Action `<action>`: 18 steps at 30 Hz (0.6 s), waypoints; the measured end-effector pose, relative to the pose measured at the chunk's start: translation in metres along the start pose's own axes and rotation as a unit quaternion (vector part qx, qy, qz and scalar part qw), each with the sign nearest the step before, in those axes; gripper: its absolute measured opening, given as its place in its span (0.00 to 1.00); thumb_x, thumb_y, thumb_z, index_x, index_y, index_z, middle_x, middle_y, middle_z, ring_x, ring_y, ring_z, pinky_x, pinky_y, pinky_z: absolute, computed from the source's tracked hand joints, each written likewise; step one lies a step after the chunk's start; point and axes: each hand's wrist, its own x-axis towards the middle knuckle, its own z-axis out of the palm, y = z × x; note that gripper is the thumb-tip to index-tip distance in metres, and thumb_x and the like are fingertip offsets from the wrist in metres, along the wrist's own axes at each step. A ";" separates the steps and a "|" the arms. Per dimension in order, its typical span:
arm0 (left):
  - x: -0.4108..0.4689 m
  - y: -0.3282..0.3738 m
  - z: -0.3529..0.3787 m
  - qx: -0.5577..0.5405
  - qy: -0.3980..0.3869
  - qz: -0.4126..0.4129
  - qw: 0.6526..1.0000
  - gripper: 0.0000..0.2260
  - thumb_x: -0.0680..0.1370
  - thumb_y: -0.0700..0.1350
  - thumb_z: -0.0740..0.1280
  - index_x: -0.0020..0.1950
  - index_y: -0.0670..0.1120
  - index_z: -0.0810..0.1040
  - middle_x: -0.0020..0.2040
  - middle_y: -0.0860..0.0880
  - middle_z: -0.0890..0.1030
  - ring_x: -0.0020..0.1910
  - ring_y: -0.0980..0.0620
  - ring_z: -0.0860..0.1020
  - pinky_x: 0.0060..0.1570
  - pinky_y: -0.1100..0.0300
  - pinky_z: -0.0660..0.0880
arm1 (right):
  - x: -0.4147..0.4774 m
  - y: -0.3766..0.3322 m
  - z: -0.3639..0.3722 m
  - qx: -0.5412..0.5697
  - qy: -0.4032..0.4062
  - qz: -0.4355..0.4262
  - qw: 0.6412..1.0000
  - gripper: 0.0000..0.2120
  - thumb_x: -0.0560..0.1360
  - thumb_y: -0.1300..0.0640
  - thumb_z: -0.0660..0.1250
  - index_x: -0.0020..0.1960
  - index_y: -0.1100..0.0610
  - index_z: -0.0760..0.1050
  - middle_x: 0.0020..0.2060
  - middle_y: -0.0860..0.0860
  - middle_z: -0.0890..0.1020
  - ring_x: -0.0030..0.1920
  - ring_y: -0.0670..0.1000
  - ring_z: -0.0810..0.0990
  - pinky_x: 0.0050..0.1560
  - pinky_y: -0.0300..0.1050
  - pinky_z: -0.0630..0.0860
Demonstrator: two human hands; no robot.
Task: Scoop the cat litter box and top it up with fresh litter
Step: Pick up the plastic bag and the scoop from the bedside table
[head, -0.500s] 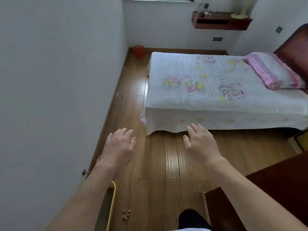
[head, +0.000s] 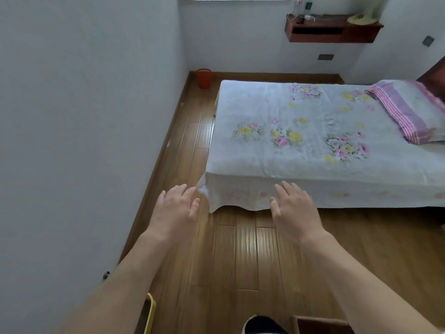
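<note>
Litter box is nowhere we can point at for sure right now, so we honestly can't say where it sits. Closest candidate is a yellow rim (head: 150, 309) poking in at the bottom edge, below and behind our left hand (head: 174, 209), tucked under that forearm and right by the wall (head: 84, 116). Could be the box, could be something else.

Both hands are empty. The left hand and right hand (head: 295, 213) float palm-down with fingers straight and spread, and there's no scoop or litter bag in them.

Compared with half a second back, the hands have barely budged but the view has crept forward. The yellow rim has slid lower, and the few loose pellets on the floor beside it have dropped out of sight. The dark cabinet (head: 320, 325) behind the right hand has shrunk to a sliver. Our guess is we're walking away from that corner, so scooping hasn't begun and we're probably off to fetch gear.

Under both palms is wood floor (head: 240, 256). Just past the fingertips hangs the sheet of the bed (head: 313, 131), with the left hand near its corner. Far beyond the left hand a red bin (head: 203, 78) stands in the corner, a likely spot for the waste. Far beyond the right hand are a pillow (head: 409, 112) and a wall shelf (head: 332, 30).
</note>
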 end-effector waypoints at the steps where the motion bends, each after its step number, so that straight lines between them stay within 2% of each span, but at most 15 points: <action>1: 0.013 0.008 -0.002 -0.002 0.002 -0.001 1.000 0.20 0.84 0.52 0.52 0.75 0.50 0.66 0.76 0.49 0.66 0.77 0.52 0.60 0.78 0.47 0.51 | 0.013 0.008 -0.006 0.003 0.005 -0.001 1.000 0.24 0.82 0.49 0.52 0.75 0.58 0.64 0.73 0.54 0.68 0.74 0.55 0.63 0.73 0.54 0.61; 4: 0.054 0.027 -0.008 0.001 0.003 0.010 1.000 0.19 0.84 0.51 0.52 0.74 0.50 0.67 0.75 0.49 0.68 0.76 0.51 0.61 0.77 0.47 0.52 | 0.051 0.028 -0.022 0.001 0.036 0.000 0.999 0.17 0.80 0.50 0.54 0.64 0.58 0.71 0.57 0.52 0.76 0.59 0.54 0.73 0.60 0.50 0.70; 6: 0.082 0.037 -0.012 0.001 0.004 0.019 1.000 0.19 0.84 0.50 0.53 0.75 0.50 0.67 0.75 0.49 0.68 0.76 0.51 0.61 0.77 0.46 0.53 | 0.075 0.038 -0.033 0.005 0.052 0.016 0.998 0.10 0.80 0.53 0.56 0.54 0.57 0.71 0.48 0.51 0.74 0.51 0.54 0.73 0.50 0.48 0.67; 7: 0.097 0.041 -0.014 0.002 0.006 0.026 1.000 0.19 0.84 0.50 0.53 0.74 0.49 0.67 0.74 0.49 0.69 0.75 0.51 0.62 0.77 0.46 0.53 | 0.086 0.041 -0.038 0.007 0.056 0.023 0.998 0.08 0.80 0.53 0.56 0.52 0.57 0.70 0.46 0.50 0.73 0.49 0.54 0.73 0.48 0.47 0.66; 10: 0.145 0.048 -0.016 0.008 0.007 0.048 0.999 0.19 0.84 0.50 0.53 0.74 0.49 0.68 0.73 0.50 0.70 0.74 0.52 0.64 0.76 0.47 0.55 | 0.122 0.052 -0.046 0.016 0.056 0.043 0.997 0.09 0.80 0.53 0.55 0.51 0.56 0.70 0.48 0.50 0.74 0.51 0.54 0.73 0.50 0.49 0.69; 15: 0.243 0.055 -0.011 0.017 -0.002 0.110 0.994 0.19 0.83 0.50 0.53 0.73 0.48 0.69 0.70 0.49 0.73 0.71 0.50 0.67 0.72 0.49 0.59 | 0.181 0.067 -0.047 0.024 0.042 0.109 0.993 0.18 0.82 0.52 0.53 0.66 0.59 0.70 0.64 0.54 0.74 0.64 0.56 0.71 0.64 0.54 0.69; 18: 0.302 0.066 -0.008 0.032 -0.018 0.154 0.987 0.20 0.83 0.50 0.54 0.74 0.46 0.68 0.69 0.48 0.73 0.71 0.48 0.68 0.71 0.50 0.60 | 0.211 0.076 -0.048 0.022 0.042 0.162 0.986 0.20 0.82 0.51 0.52 0.69 0.59 0.69 0.67 0.55 0.73 0.68 0.57 0.69 0.67 0.55 0.68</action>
